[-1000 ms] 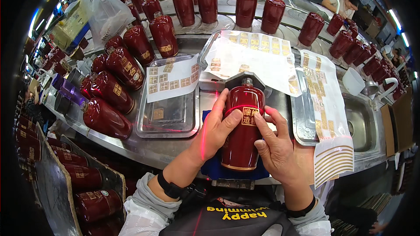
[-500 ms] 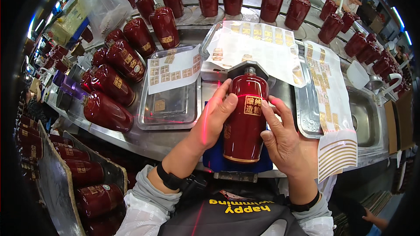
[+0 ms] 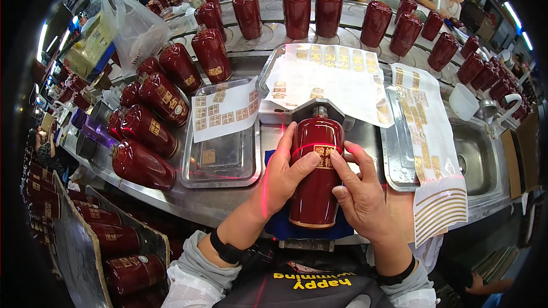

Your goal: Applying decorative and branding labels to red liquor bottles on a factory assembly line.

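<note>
A glossy dark-red bottle (image 3: 314,202) lies tilted with its neck away from me, on a blue pad (image 3: 278,225) and against a metal rest (image 3: 285,117). My left hand (image 3: 285,177) wraps its left side, the thumb pressing at the left edge of a square gold character sticker (image 3: 325,163). On the other side my right hand (image 3: 365,197) steadies the bottle, with fingertips on the sticker's right part and the thumb against the glass. Thumb and fingertips hide part of the sticker. A red light line crosses the bottle's shoulder and both hands.
Gold sticker sheets lie on metal trays: a small sheet (image 3: 222,115) left, a large one (image 3: 342,85) ahead, a long strip (image 3: 422,120) right. Red bottles (image 3: 297,14) line the conveyor behind; several more (image 3: 142,165) lean at left. A sink (image 3: 476,159) is at right.
My left thumb has moved right onto the sticker's edge, and my right fingertips have come onto its face. The view has shifted slightly, showing more of the far side.
</note>
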{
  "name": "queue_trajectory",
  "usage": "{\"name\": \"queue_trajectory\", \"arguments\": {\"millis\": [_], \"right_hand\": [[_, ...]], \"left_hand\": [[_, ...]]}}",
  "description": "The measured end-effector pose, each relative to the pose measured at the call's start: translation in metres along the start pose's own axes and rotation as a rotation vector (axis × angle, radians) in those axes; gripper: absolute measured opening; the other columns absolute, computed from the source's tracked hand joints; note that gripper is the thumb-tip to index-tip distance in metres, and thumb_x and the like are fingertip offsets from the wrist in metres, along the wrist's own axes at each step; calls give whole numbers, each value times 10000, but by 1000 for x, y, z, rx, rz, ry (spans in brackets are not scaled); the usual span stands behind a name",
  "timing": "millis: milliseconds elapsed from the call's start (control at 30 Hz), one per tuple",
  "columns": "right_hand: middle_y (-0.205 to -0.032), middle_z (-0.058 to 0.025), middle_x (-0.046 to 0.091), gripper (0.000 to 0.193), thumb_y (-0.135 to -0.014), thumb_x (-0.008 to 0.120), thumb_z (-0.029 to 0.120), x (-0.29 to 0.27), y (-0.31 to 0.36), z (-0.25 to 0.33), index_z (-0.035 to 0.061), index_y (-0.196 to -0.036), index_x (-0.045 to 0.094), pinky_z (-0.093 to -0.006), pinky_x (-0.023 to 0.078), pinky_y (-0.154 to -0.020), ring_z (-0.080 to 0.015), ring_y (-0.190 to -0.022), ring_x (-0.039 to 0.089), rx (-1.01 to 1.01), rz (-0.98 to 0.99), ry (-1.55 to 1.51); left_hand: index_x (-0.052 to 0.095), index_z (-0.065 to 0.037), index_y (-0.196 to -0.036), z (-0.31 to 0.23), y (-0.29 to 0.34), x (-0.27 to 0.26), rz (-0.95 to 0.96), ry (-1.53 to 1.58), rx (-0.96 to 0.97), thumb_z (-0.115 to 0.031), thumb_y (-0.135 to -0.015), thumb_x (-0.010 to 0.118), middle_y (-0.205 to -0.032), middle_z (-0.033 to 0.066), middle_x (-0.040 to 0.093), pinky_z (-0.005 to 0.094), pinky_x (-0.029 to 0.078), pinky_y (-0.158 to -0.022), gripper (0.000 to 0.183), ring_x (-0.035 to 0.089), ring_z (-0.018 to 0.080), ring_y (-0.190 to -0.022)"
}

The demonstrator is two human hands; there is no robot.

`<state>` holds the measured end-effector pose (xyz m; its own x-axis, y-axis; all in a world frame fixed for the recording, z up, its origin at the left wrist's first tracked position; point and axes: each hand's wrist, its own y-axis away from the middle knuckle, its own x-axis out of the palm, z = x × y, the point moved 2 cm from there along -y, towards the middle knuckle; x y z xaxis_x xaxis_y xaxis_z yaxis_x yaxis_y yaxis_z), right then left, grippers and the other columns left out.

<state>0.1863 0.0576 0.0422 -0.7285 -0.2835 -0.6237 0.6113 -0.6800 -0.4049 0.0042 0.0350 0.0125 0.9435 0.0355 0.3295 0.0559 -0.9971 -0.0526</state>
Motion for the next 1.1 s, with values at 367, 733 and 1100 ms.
{"name": "queue_trajectory", "arguments": {"millis": [367, 733, 1100], "right_hand": [[-1392, -237, 405, 483, -888, 656, 151, 0, 0, -1, 96, -1356, 546, -432, 402, -1030, -396, -1228, 465, -2, 3, 3], [-1364, -243, 424, 484, -869, 670, 131, 0, -1, 0, 81, -1338, 559, -432, 417, -1013, -402, -1204, 484, -25, -25, 15], [-1340, -246, 449, 489, -868, 671, 123, -3, -3, 0, 75, -1338, 549, -424, 436, -995, -400, -1185, 502, -47, -30, 34]], "left_hand": [[103, 107, -1482, -1, 0, 2, -26, 2, 9, -314, -929, 637, -1368, 181, 464, 301, 395, -1030, 877, 479, 191, -1227], [154, 102, -1472, -1, 0, 3, -34, -14, 46, -313, -940, 618, -1343, 163, 482, 296, 414, -1007, 820, 496, 174, -1196], [118, 103, -1481, -1, -1, 5, -10, 34, 41, -294, -939, 615, -1373, 156, 453, 295, 400, -1022, 835, 477, 173, -1218]]}}
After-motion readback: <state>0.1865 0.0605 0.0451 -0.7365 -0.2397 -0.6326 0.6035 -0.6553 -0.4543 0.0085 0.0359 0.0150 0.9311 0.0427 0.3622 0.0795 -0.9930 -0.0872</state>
